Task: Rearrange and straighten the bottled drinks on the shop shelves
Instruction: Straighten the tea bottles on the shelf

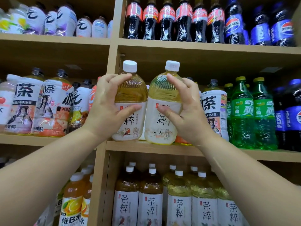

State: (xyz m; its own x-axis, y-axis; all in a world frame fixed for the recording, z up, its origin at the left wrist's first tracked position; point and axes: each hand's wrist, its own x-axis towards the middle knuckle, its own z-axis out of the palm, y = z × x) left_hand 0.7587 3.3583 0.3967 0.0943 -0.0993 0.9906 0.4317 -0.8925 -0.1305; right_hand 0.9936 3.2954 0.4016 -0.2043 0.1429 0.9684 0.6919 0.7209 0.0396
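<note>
**Two full tea bottles, one in each hand**

Head view: at the centre, my left hand curls round the amber tea bottle, thumb on its label. My right hand wraps the paler tea bottle likewise. Both seem to stand side by side at the front edge of the middle shelf. They are full, so I judge them heavy; the thin ribbed plastic will give and the glossy label may slip. Best hold is the waist, just above the label. The matching tea rows sit at 6 o'clock.

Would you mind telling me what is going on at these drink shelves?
A person is tidying the shelves. Their left hand grips a darker amber tea bottle and their right hand grips a paler yellow tea bottle. Both bottles stand upright, side by side, labels facing out, at the front of the middle shelf. One level down stand similar tea bottles.
</note>
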